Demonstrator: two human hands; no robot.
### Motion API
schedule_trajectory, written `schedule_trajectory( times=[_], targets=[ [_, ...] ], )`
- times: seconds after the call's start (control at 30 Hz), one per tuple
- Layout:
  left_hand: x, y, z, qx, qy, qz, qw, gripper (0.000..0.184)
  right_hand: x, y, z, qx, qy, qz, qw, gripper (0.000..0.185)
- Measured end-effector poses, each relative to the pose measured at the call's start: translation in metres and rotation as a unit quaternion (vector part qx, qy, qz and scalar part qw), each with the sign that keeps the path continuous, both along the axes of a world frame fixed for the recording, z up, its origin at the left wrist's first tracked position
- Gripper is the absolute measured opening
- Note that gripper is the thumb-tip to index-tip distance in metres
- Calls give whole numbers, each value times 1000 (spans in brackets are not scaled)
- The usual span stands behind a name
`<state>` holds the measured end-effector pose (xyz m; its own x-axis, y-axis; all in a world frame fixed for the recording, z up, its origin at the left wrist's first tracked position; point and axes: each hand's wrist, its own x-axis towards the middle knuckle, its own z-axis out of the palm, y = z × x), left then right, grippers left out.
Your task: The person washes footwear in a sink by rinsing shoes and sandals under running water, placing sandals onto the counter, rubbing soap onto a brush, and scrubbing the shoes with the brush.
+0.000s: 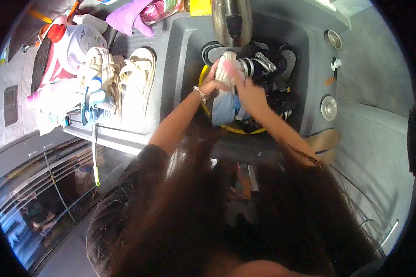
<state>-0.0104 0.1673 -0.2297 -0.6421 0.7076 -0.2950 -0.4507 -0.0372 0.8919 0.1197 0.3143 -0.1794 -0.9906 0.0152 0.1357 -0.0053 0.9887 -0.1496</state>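
My left hand (pixel 210 85) grips the side of a white and light blue shoe (pixel 224 108), held over the sink. My right hand (pixel 253 98) is closed and smeared by motion at the shoe's right side. A pink blur (pixel 232 69) lies across the white part of the shoe, in front of my right fingers; I cannot make out what it is. Under both hands a yellow-rimmed basin (pixel 250 132) sits in the dark grey sink (pixel 180 51). Several dark sandals (pixel 289 62) with straps are heaped in and around the basin.
A metal faucet (pixel 231 21) hangs over the sink's back. White sandals (pixel 141 69) and a blue-white sandal (pixel 97 101) lie on the left drainboard, near a red-capped jug (pixel 76 46). A purple cloth (pixel 129 18) lies behind. Metal drain strainers (pixel 328 108) rest on the right ledge.
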Motion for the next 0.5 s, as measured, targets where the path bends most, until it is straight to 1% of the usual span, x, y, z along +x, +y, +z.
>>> schedule_trajectory(
  times=[0.07, 0.13, 0.17, 0.2, 0.27, 0.33, 0.37, 0.4, 0.47, 0.5],
  targets=[
    [4, -4, 1, 7, 3, -29, 1000, 115, 1, 2, 2, 4, 5, 17, 1000, 63],
    [3, -4, 14, -21, -82, -16, 996, 114, 2, 5, 8, 11, 23, 52, 998, 65],
    [2, -2, 2, 6, -55, -12, 998, 115, -23, 9, 5, -17, -15, -11, 1000, 66],
    [4, -2, 8, 6, -55, -10, 998, 115, -26, 7, 4, -17, -15, -8, 1000, 66],
    [8, -3, 30, -27, -82, -12, 996, 115, -27, -1, -1, -44, 34, -59, 997, 66],
    [4, -8, 31, -23, -107, -35, 993, 115, 24, -18, 3, 52, -12, 29, 998, 67],
    [2, -9, 2, -33, 32, -49, 998, 114, 27, -12, -1, 72, -6, 40, 997, 66],
    [-3, -7, -2, -32, 29, -47, 998, 114, 31, -7, -4, 92, -2, 52, 994, 65],
    [-5, -7, -7, 18, -42, -47, 998, 112, -14, 6, -7, 22, 22, -6, 1000, 62],
    [-3, -8, -9, 18, -43, -46, 998, 112, -32, 11, 5, -23, 65, -40, 997, 60]
  ],
)
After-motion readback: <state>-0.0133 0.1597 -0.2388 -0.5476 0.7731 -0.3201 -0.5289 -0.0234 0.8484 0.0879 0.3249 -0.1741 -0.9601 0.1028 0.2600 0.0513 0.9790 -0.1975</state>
